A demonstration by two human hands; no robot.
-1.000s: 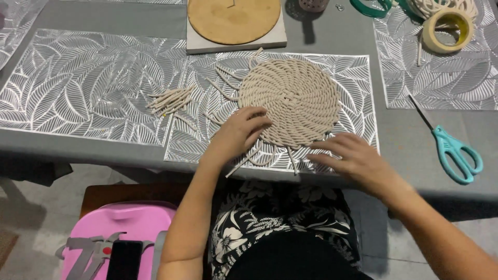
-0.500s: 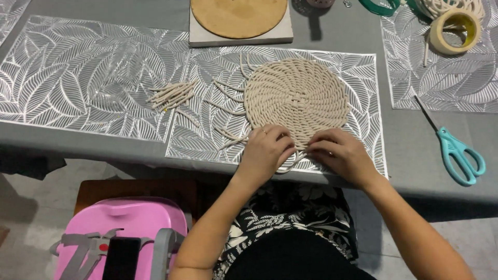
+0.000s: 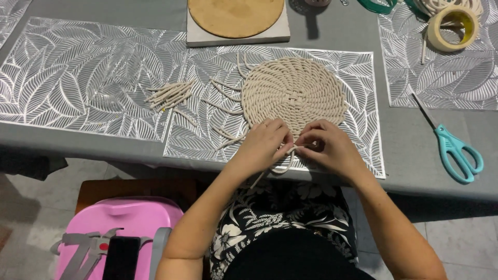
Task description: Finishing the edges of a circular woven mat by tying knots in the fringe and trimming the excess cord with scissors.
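The left hand (image 3: 262,145) and the right hand (image 3: 332,148) meet at the near edge of a round coiled rope mat (image 3: 293,91), fingers curled and pinched on a loose rope end (image 3: 282,166) that loops out beneath them; both hands rest on the mat's rim. The mat lies on a silver leaf-patterned placemat (image 3: 358,67) on the grey table (image 3: 415,140); short cut rope pieces (image 3: 168,93) lie in a small bundle to its left, with a few single strands nearer the mat. Beyond the mat sits a round tan disc (image 3: 236,15) on a pale square board (image 3: 207,37). To the right lie teal-handled scissors (image 3: 456,153); a roll of beige tape (image 3: 452,27) is at the far right corner. A pink plastic case (image 3: 119,220) stands below the table's edge, at the person's left.
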